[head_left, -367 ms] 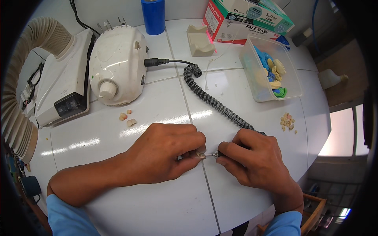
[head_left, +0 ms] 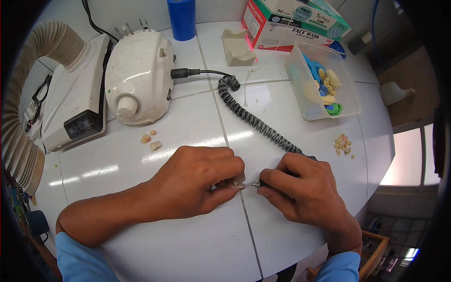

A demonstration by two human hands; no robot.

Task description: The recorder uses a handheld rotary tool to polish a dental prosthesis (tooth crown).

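My left hand [head_left: 199, 181] is closed, with thumb and forefinger pinched at a small pale tooth-like piece [head_left: 238, 184] that the fingertips mostly hide. Gripped like a pen in my right hand [head_left: 305, 188] is a rotary handpiece [head_left: 257, 184], its thin metal bur reaching left to the piece. Whether the bur touches the piece or only a fingertip, I cannot tell. A coiled black cord [head_left: 256, 123] runs from behind my right hand to the white control unit [head_left: 138, 80]. Both hands are just above the white tiled tabletop [head_left: 188, 249].
Small tooth-like pieces [head_left: 343, 144] lie in a pile at right; a few more [head_left: 155, 145] lie near the control unit. Behind are a clear plastic tub [head_left: 300, 105] of dental models, a beige handpiece cradle [head_left: 237, 49], stacked cartons [head_left: 293, 26], a blue cup [head_left: 182, 21]. A hosed white machine [head_left: 75, 94] stands left.
The view has shifted very slightly. My hands keep almost the same pose, with the bur still at the small piece.
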